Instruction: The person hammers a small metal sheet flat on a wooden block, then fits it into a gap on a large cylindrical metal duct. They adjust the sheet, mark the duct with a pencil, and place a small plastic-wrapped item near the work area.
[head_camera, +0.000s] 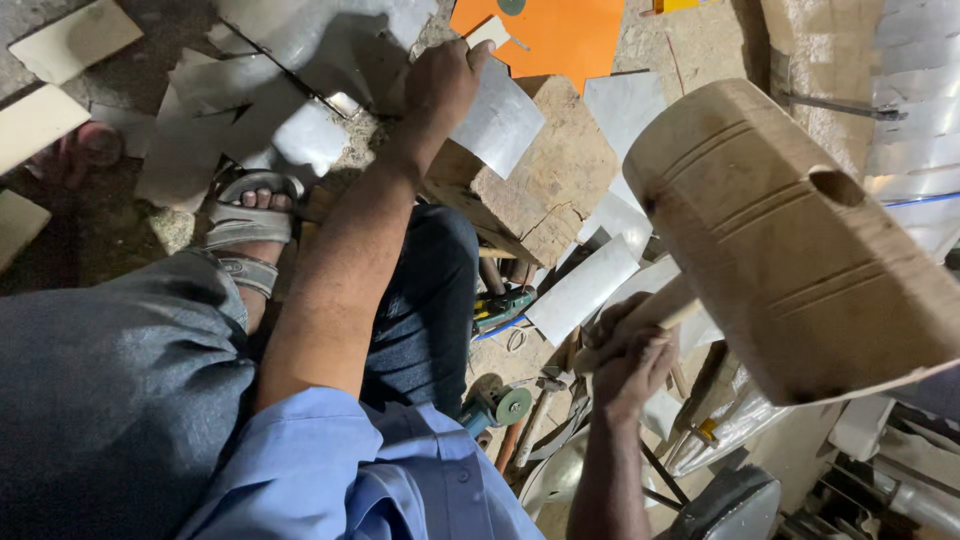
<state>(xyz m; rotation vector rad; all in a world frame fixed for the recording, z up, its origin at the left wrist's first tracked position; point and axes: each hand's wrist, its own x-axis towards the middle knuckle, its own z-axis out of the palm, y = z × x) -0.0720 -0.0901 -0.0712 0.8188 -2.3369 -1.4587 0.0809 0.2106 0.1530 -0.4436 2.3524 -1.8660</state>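
Mallet (800, 240): big wooden head, grooved, with a round hole in its side; raised at right, close to the camera.
Wood block (545, 175): rough and cracked, sits on the ground ahead of the knees.
Orange sheet (550, 35): flat on the ground behind the block.
Metal sheet (500, 118): small shiny piece, lies on the block's top-left corner, pinned under the left hand.
Left hand (440, 90): arm extended, fingers curled down, pressing on the sheet's edge.
Right hand (630, 355): fist wrapped tight around the mallet handle, low right.
Scrap sheets (585, 290): cut metal pieces scattered around the block.
Angle grinder (495, 405): teal, on the ground near the right forearm.
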